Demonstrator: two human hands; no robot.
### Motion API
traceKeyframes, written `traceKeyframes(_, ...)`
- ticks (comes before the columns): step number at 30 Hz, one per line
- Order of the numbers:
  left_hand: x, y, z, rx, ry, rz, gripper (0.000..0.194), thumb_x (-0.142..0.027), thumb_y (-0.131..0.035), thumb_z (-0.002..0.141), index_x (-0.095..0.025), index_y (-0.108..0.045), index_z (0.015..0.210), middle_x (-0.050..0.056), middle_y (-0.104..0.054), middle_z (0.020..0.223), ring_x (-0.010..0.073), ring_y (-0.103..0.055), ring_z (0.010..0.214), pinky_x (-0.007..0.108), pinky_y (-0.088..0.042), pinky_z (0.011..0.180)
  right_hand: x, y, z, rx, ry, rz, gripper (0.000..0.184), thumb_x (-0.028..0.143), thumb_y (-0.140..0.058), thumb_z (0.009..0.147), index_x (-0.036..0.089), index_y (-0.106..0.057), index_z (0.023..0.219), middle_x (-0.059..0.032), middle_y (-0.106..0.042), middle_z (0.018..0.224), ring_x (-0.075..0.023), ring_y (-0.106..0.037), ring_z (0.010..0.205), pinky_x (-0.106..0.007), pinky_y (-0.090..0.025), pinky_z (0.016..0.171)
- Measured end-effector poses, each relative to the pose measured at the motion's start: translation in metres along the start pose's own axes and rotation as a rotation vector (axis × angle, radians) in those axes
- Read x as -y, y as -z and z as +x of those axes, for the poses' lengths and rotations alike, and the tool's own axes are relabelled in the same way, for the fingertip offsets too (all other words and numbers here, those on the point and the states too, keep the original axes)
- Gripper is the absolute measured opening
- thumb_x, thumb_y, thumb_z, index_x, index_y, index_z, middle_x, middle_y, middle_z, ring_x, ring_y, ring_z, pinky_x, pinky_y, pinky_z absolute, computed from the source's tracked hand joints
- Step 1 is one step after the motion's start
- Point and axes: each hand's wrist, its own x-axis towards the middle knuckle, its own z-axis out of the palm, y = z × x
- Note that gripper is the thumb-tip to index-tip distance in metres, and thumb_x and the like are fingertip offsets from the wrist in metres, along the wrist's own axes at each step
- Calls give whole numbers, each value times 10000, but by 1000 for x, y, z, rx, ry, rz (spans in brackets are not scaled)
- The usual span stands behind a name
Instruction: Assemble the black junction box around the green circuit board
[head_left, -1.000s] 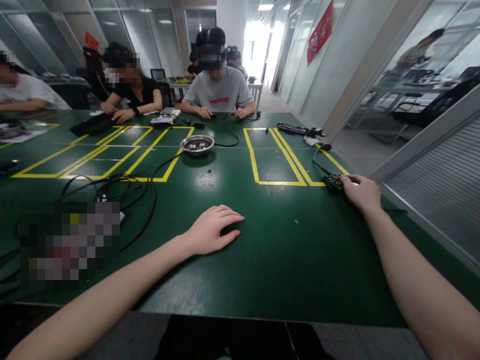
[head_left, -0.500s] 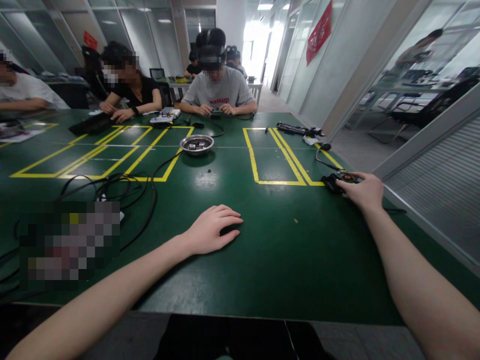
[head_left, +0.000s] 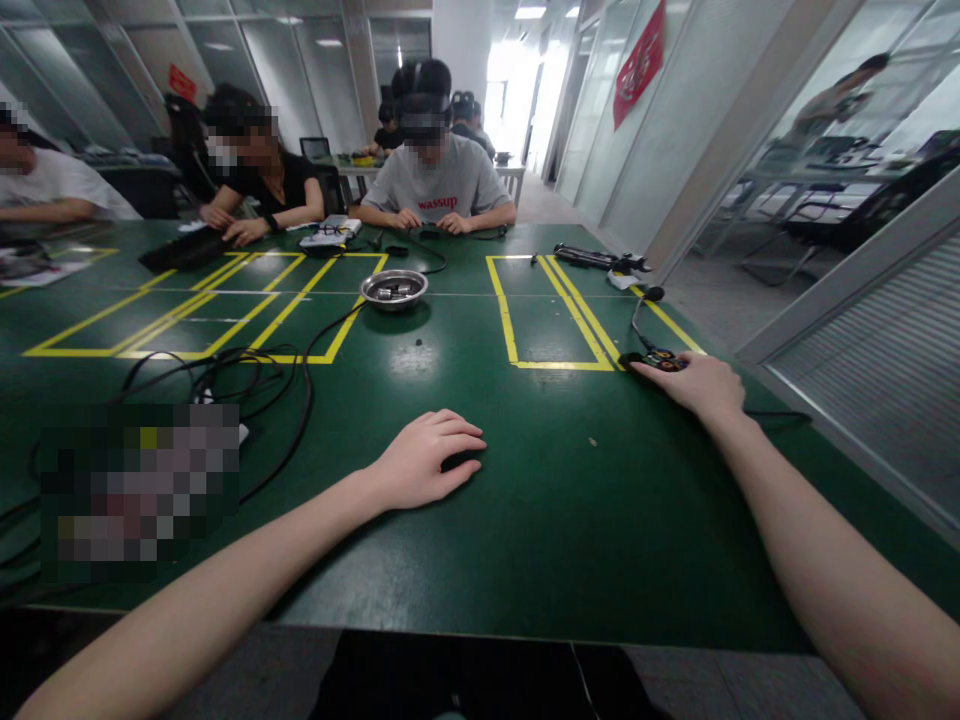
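Note:
My left hand (head_left: 431, 458) rests palm down on the green table (head_left: 525, 540), its fingers stretched out and holding nothing. Out at the right side, my right hand (head_left: 709, 386) grips a small black device (head_left: 658, 359) with orange and green details on its upper face. The device lies low at the tabletop, beside the yellow tape lines. From it a thin dark cable (head_left: 636, 318) runs up to a round black end piece (head_left: 654, 293). My fingers cover the near right end of the device.
A metal bowl (head_left: 395, 291) with small metal parts stands mid-table. Black cables (head_left: 304, 400) coil at the left beside a blurred-out object (head_left: 150, 490). A folded black tripod-like item (head_left: 596, 258) lies at the far right. Co-workers sit opposite; one (head_left: 439, 180) handles a small dark object.
My right hand has shifted a little left with the black device, which was tilted and turned between frames. The left hand has stayed put. The co-worker opposite has brought both hands together.

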Motion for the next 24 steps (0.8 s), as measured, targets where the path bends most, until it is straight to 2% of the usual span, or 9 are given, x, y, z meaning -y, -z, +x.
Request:
traceKeyframes(2, 0, -1, 0, -4, 2, -1, 243, -309, -609, 995, -227, -747, 1178, 81, -753, 1254, 261, -671, 1174, 469, -544, 1020, 21, 2, -12, 56, 37, -34, 554, 754, -696, 747, 203, -669, 806, -132, -709, 849, -321, -670, 816, -353, -471, 619)
traceKeyframes(6, -1, -3, 0, -20, 20, -7, 265, -298, -624, 986, -220, -718, 1222, 78, -755, 1244, 260, -679, 1160, 463, -545, 1015, 67, 1, -51, 156, 309, 85, 547, 736, -721, 732, 208, -687, 870, -98, -727, 863, -306, -697, 831, -338, -505, 641)
traceKeyframes(8, -3, -3, 0, -49, 27, -13, 322, -307, -629, 982, -226, -678, 1290, 86, -736, 1283, 260, -670, 1180, 460, -541, 1028, 87, 1, -76, 231, 535, 179, 546, 693, -786, 699, 205, -688, 924, -92, -732, 931, -302, -705, 865, -354, -531, 709)
traceKeyframes(11, -4, 0, 0, -130, 7, -14, 445, -386, -677, 947, -213, -628, 1354, 128, -683, 1346, 280, -638, 1221, 461, -529, 1049, 108, 3, -118, 426, 923, 308, 553, 645, -873, 648, 209, -672, 925, -60, -712, 949, -270, -701, 854, -356, -537, 746)
traceKeyframes(14, -7, 5, 0, -112, -104, -34, 502, -547, -739, 876, -182, -677, 1215, 135, -705, 1203, 276, -662, 1090, 429, -548, 961, 120, 6, -153, 584, 1200, 379, 589, 652, -897, 632, 229, -679, 978, -32, -696, 982, -231, -698, 823, -321, -528, 705)
traceKeyframes(16, -9, 7, -1, 9, -194, -52, 465, -619, -736, 857, -180, -700, 1006, 89, -715, 972, 235, -662, 913, 371, -551, 825, 123, 7, -166, 624, 1285, 380, 596, 642, -900, 641, 224, -684, 1008, -26, -689, 981, -224, -699, 819, -313, -522, 691)
traceKeyframes(18, -13, 7, -1, 61, -221, -17, 487, -659, -738, 834, -179, -682, 891, 69, -686, 860, 216, -622, 819, 349, -531, 745, 124, 7, -172, 628, 1307, 370, 605, 621, -904, 655, 215, -687, 1049, -28, -685, 994, -226, -703, 843, -313, -522, 699)
traceKeyframes(21, -17, 6, -1, 76, -176, 56, 524, -692, -745, 807, -181, -690, 909, 73, -684, 881, 224, -595, 825, 346, -521, 714, 124, 7, -172, 592, 1284, 337, 626, 613, -900, 663, 205, -684, 1086, -36, -671, 1013, -225, -699, 832, -319, -524, 688)
traceKeyframes(24, -18, 7, -1, 53, -91, 102, 564, -697, -746, 798, -175, -712, 1010, 91, -700, 975, 252, -604, 910, 376, -541, 772, 122, 6, -170, 522, 1256, 348, 649, 584, -885, 689, 209, -658, 1167, -60, -658, 1103, -224, -700, 846, -333, -545, 708)
